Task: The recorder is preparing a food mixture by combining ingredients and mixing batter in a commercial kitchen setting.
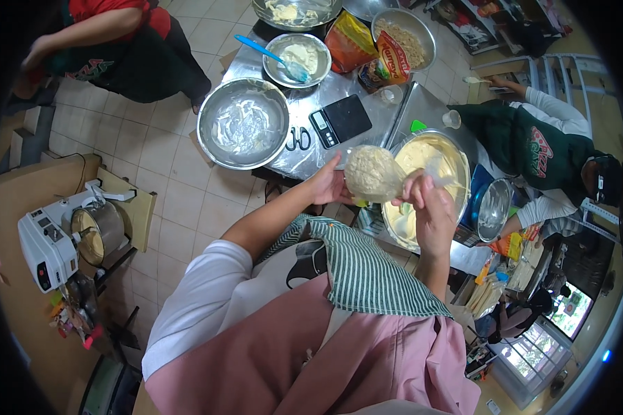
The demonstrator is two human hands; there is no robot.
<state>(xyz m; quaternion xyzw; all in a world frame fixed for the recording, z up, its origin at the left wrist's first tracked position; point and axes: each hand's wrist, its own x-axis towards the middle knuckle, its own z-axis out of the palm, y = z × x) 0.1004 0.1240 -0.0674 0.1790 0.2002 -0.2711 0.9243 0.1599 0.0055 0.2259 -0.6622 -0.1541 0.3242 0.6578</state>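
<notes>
A clear plastic bag [372,174], rounded and full of a pale, lumpy mixture, is held up between my hands at the table's near edge. My left hand [331,182] cups the bag's left side, its fingers partly hidden behind it. Gathered at the right is the bag's neck, which my right hand [429,207] grips with its fingers closed. Loose clear plastic [436,168] sticks up past those fingers. Under and beyond my right hand stands a large metal bowl [462,162] of pale yellow cream.
On the metal table [294,155] are a black digital scale [349,119], scissors [298,138], a smeared metal bowl [208,131] and a cream bowl [268,66] with a blue spatula [263,52]. Co-workers stand at left and right. A mixer [45,249] is at far left.
</notes>
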